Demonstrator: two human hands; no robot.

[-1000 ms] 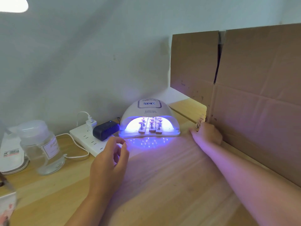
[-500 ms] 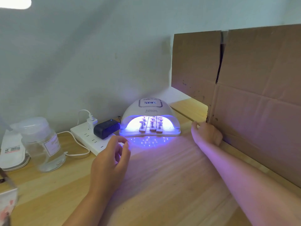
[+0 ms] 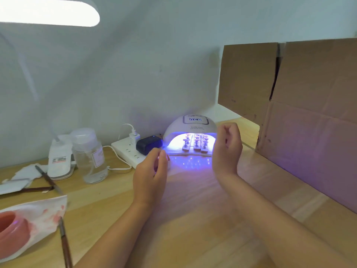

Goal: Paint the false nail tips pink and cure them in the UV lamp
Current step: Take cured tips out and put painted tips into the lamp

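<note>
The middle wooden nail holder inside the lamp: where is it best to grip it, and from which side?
Pinch the near end of the middle wooden holder, coming from the front opening of the UV lamp. That end sits bare at the opening; the nail tips stand along its top, and other holders flank it closely.

A home nail-craft desk: wooden table (image 3: 193, 219), lit UV lamp (image 3: 190, 130), power strip (image 3: 127, 152), cardboard screen (image 3: 309, 113).

one head view, looking forward and down, close over the wooden table (image 3: 193, 219).

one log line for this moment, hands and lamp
phase: curing | UV lamp: lit | nail tips: inside | left hand: empty | right hand: empty
</note>
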